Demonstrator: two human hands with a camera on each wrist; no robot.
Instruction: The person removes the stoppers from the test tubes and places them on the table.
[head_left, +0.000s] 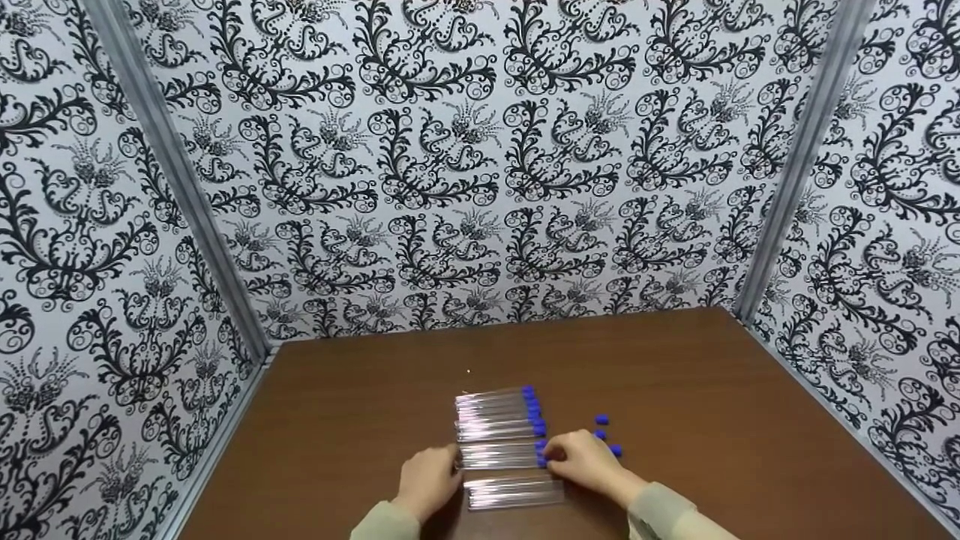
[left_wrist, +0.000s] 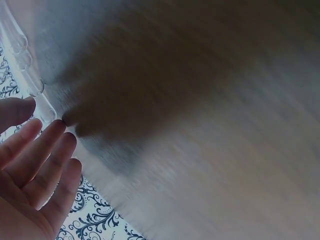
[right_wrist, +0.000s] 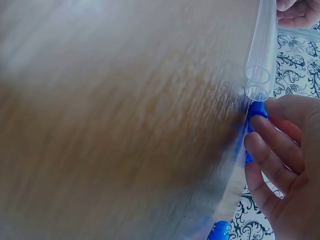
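Note:
Clear test tubes lie side by side on the brown table (head_left: pixel 360 390), rounded ends to the left. The farther tubes (head_left: pixel 491 427) wear blue caps (head_left: pixel 538 427) on their right ends; a nearer group of tubes (head_left: pixel 514 493) has no caps. My right hand (head_left: pixel 589 461) pinches a blue cap (right_wrist: pixel 258 108) between thumb and index finger at a tube's right end. At the opposite ends, my left hand (head_left: pixel 429 480) has its fingertips against a tube's rounded bottom (left_wrist: pixel 48 112), fingers fairly straight. In the right wrist view, open tube mouths (right_wrist: pixel 257 92) show beside the pinched cap.
Loose blue caps (head_left: pixel 602 419) lie right of the tubes, some partly behind my right hand. Patterned black-and-white panels (head_left: pixel 480 187) with grey metal posts (head_left: pixel 795 165) enclose the back and sides of the table.

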